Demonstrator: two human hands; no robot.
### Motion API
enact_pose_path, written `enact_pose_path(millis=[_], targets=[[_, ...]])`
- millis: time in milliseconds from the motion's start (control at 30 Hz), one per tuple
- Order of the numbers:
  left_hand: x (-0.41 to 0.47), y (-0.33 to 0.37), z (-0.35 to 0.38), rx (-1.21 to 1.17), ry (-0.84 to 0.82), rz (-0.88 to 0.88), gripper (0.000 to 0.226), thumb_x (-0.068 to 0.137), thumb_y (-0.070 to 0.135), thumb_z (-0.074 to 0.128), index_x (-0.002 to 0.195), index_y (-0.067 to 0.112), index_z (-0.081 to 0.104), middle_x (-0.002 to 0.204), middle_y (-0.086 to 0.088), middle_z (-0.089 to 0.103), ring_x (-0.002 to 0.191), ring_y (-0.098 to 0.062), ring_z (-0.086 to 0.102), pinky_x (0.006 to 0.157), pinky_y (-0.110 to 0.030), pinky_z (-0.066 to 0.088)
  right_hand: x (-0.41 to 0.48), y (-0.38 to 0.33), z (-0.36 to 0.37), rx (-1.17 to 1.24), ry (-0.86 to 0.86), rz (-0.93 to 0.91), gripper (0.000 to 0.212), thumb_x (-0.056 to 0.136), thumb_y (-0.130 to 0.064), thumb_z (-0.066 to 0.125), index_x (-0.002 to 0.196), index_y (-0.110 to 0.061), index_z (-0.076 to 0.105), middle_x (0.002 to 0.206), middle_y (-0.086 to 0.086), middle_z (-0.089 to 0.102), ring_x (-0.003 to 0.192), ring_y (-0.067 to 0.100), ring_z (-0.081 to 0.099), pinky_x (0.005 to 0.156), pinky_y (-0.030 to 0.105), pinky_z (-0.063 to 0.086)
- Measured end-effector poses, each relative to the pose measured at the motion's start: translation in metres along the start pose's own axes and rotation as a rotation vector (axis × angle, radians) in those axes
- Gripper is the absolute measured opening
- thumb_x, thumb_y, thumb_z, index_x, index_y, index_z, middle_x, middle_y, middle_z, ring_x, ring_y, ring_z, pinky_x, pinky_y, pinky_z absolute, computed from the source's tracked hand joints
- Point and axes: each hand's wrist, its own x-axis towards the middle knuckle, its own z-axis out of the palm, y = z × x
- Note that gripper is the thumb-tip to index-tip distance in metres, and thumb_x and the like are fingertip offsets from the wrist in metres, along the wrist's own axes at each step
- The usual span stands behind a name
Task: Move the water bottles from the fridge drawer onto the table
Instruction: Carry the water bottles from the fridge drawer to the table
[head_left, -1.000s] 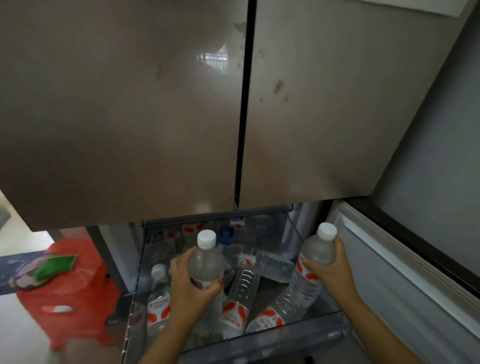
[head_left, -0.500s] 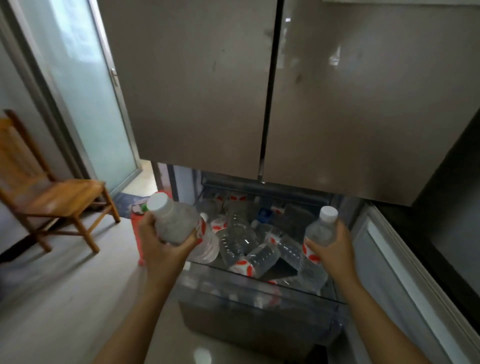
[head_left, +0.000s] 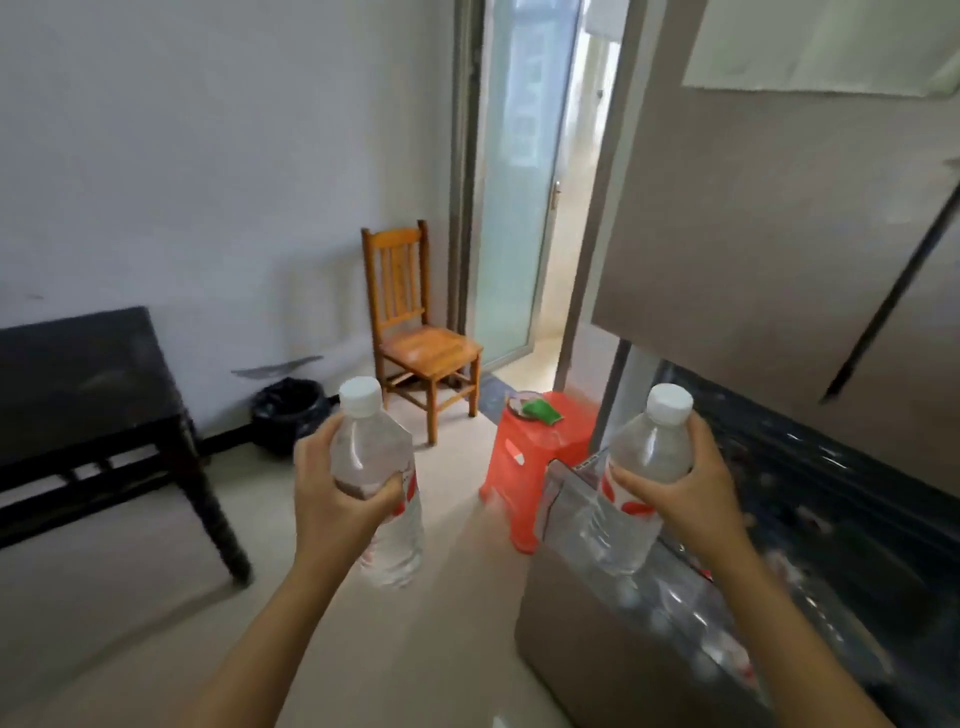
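L. hand grasps one upright water bottle over the floor; r. hand grasps a second bottle above the open fridge drawer; dark table at left, well apart.

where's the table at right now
In the head view the dark table stands at the far left against the white wall, with the black bin just to its right and the wooden chair beyond that.

White wall, wooden chair beside a frosted glass door, black bin, red stool, pale floor
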Motion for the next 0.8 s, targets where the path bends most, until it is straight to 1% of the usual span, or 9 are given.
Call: enact_pose_path(millis=[67,200,267,367,467,533,600,700,800], targets=[[-0.008,-0.016,-0.041,0.053,0.045,-0.05,0.081,0.051,0.031,0.069,0.126,0.017,0.043,0.11,0.002,0.039,0.086,-0.003,0.042,0.069,-0.003,0.035,-0.006,-0.009,0.033,-0.057,-0.092,-0.041,0.082,0.063,-0.013,0.083,0.133,-0.017,0.04,0.132,0.005,0.048,0.118,0.023,0.047,0.091,0.035,0.046],[-0.036,-0.057,-0.165,0.169,0.197,-0.123,0.082,0.046,0.053,0.061,0.122,0.035,0.037,0.111,0.002,0.04,0.077,-0.016,0.048,0.057,-0.018,0.04,-0.039,-0.051,0.127,-0.092,-0.347,-0.132,0.077,0.066,-0.015,0.082,0.129,-0.025,0.039,0.124,-0.007,0.043,0.116,0.014,0.043,0.094,0.028,0.036],[-0.051,-0.071,-0.227,0.232,0.25,-0.17,0.082,0.05,0.045,0.07,0.124,0.034,0.038,0.107,0.003,0.039,0.072,-0.017,0.048,0.056,-0.02,0.042,-0.061,-0.073,0.171,-0.074,-0.438,-0.17,0.067,0.066,-0.014,0.082,0.119,-0.028,0.042,0.117,-0.003,0.048,0.111,0.019,0.049,0.089,0.031,0.039],[-0.081,-0.089,-0.338,0.338,0.338,-0.23,0.084,0.054,0.021,0.083,0.127,0.028,0.041,0.107,0.002,0.038,0.072,-0.019,0.048,0.06,-0.018,0.042,-0.112,-0.117,0.258,-0.053,-0.631,-0.215,0.068,0.067,-0.017,0.081,0.123,-0.022,0.043,0.117,0.003,0.051,0.108,0.022,0.052,0.09,0.037,0.046],[-0.108,-0.1,-0.421,0.402,0.454,-0.267,0.08,0.05,0.025,0.079,0.121,0.031,0.043,0.109,0.0,0.042,0.066,-0.008,0.048,0.054,-0.011,0.04,-0.163,-0.161,0.327,0.021,-0.735,-0.281,0.065,0.067,-0.018,0.081,0.116,-0.032,0.04,0.111,-0.001,0.052,0.103,0.02,0.053,0.081,0.028,0.046],[-0.129,-0.104,-0.472,0.447,0.518,-0.316,0.084,0.046,0.031,0.079,0.122,0.027,0.046,0.11,0.0,0.044,0.069,-0.003,0.047,0.058,-0.015,0.038,-0.198,-0.19,0.373,0.053,-0.786,-0.318,0.066,0.066,-0.018,0.082,0.112,-0.036,0.04,0.11,-0.002,0.054,0.102,0.019,0.055,0.085,0.035,0.049],[-0.144,-0.103,-0.507,0.462,0.572,-0.366,0.091,0.045,0.031,0.077,0.129,0.02,0.045,0.113,0.002,0.041,0.077,-0.006,0.045,0.066,-0.021,0.038,-0.224,-0.214,0.408,0.067,-0.843,-0.343,0.068,0.064,-0.02,0.082,0.116,-0.036,0.04,0.112,-0.001,0.055,0.103,0.019,0.055,0.089,0.042,0.05],[-0.169,-0.108,-0.551,0.494,0.665,-0.449,0.089,0.057,0.006,0.085,0.134,0.012,0.041,0.117,0.002,0.037,0.102,-0.013,0.04,0.083,-0.029,0.037,-0.26,-0.248,0.455,0.079,-0.941,-0.382,0.077,0.064,-0.022,0.083,0.128,-0.025,0.04,0.117,0.0,0.053,0.107,0.019,0.053,0.092,0.041,0.049],[-0.191,-0.121,-0.596,0.547,0.76,-0.467,0.087,0.056,0.01,0.084,0.132,0.012,0.043,0.112,0.002,0.037,0.103,-0.018,0.044,0.083,-0.03,0.037,-0.294,-0.279,0.503,0.133,-1.024,-0.418,0.076,0.066,-0.021,0.082,0.129,-0.025,0.04,0.112,-0.005,0.05,0.104,0.015,0.051,0.091,0.038,0.047]])
